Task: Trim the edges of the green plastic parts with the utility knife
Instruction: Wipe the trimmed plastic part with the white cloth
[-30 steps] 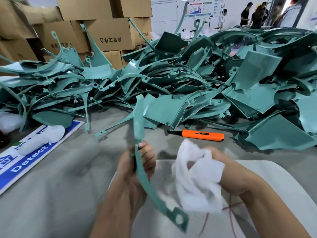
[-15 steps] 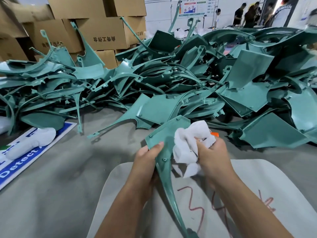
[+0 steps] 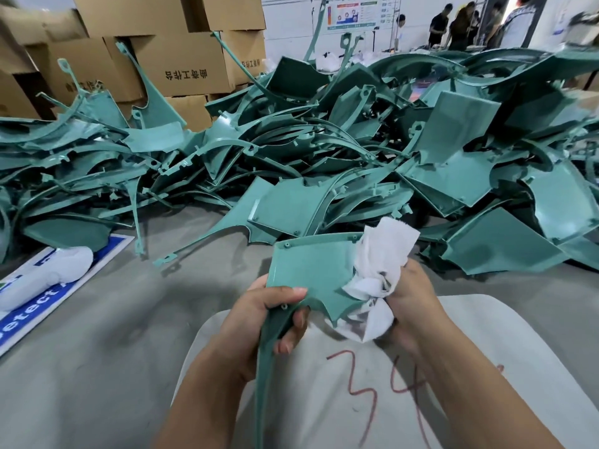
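A white sheet (image 3: 405,400) marked "34" in red is lying under the left hand (image 3: 259,315), whose curled fingers are gripping the green part (image 3: 311,270) (its panel fanning toward twelve o'clock), while the right hand (image 3: 411,296) is pinching a white cloth (image 3: 379,264) against its three o'clock edge.

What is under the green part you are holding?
Under the held green part lies a white sheet with red handwriting, on the grey table. The left hand grips the part; the right hand presses a white cloth against it. No knife shows.
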The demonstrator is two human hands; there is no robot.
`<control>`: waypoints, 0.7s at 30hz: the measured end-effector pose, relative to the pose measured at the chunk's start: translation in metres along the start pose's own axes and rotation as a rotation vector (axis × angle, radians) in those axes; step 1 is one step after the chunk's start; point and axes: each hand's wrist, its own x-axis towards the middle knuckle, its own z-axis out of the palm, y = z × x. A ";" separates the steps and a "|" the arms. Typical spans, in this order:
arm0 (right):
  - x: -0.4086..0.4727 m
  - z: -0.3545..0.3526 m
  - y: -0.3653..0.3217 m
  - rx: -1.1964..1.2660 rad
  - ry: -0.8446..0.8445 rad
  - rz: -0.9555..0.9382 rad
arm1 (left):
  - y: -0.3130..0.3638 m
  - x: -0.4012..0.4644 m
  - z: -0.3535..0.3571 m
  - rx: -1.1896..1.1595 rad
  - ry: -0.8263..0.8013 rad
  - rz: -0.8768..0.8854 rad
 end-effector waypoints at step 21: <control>0.013 -0.046 -0.026 -0.511 -0.418 -0.324 | 0.047 -0.015 -0.008 0.453 -0.320 -0.360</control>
